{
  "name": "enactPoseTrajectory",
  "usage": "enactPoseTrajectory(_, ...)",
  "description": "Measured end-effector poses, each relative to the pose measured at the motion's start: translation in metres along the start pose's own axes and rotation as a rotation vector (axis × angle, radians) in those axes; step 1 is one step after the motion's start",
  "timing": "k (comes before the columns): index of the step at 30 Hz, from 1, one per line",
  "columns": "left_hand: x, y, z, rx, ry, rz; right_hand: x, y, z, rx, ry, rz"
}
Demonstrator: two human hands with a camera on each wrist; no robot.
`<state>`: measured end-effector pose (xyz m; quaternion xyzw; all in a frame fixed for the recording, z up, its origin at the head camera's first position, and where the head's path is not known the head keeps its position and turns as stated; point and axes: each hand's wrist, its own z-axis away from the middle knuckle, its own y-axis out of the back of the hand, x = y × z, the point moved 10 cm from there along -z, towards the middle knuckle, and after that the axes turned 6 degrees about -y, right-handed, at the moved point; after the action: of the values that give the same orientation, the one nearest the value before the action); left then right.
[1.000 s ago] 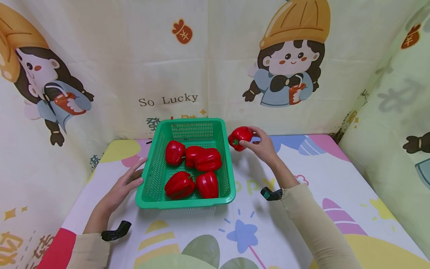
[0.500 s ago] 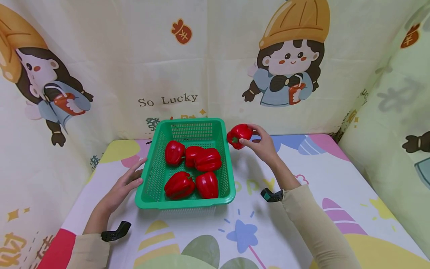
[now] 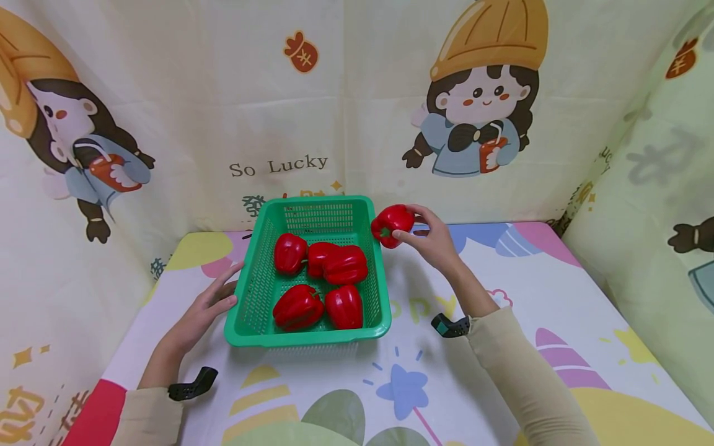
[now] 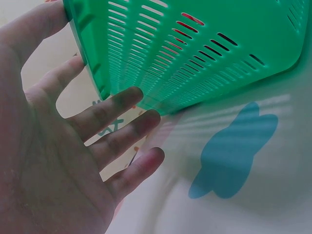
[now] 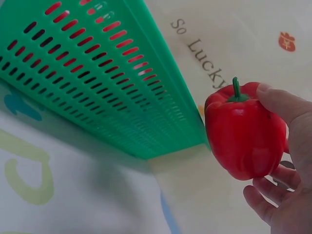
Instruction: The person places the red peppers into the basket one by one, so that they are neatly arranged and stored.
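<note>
My right hand (image 3: 432, 238) pinches a red bell pepper (image 3: 393, 224) between thumb and fingers, raised beside the far right rim of a green plastic basket (image 3: 383, 303). In the right wrist view the bell pepper (image 5: 246, 131) has its green stem upward, with the thumb near its top. Several more red bell peppers (image 3: 298, 306) lie inside the basket, spread over its bottom. My left hand (image 3: 198, 313) rests at the basket's left rim. In the left wrist view its thumb and index fingertips touch the rim, and the other fingers (image 4: 129, 170) extend below, off the wall.
The table (image 3: 446, 384) wears a white cloth with coloured cartoon prints. Pale printed curtains (image 3: 368, 124) close off the back and both sides, with the basket's far end close to the back one.
My right hand has lifted the bell pepper slightly and carried it left, so it now overlaps the basket's right rim in the head view. The left hand and basket have stayed put.
</note>
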<state>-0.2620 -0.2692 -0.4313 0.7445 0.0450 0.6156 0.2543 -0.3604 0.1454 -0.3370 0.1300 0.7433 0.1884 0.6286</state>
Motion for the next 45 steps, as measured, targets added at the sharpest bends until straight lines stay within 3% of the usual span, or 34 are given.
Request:
enactPoseTrajectory(6, 0.0, 0.0, 0.0, 0.001, 0.0, 0.002, -0.025, -0.005, 0.012, -0.036, 0.023, 0.013)
enactPoseTrajectory(15, 0.0, 0.0, 0.0, 0.001, 0.0, 0.002, -0.005, -0.021, -0.003, -0.061, 0.074, 0.006)
enactPoseTrajectory(45, -0.001, 0.0, -0.001, 0.0, 0.01, 0.004, -0.025, -0.06, -0.007, -0.14, 0.133, 0.051)
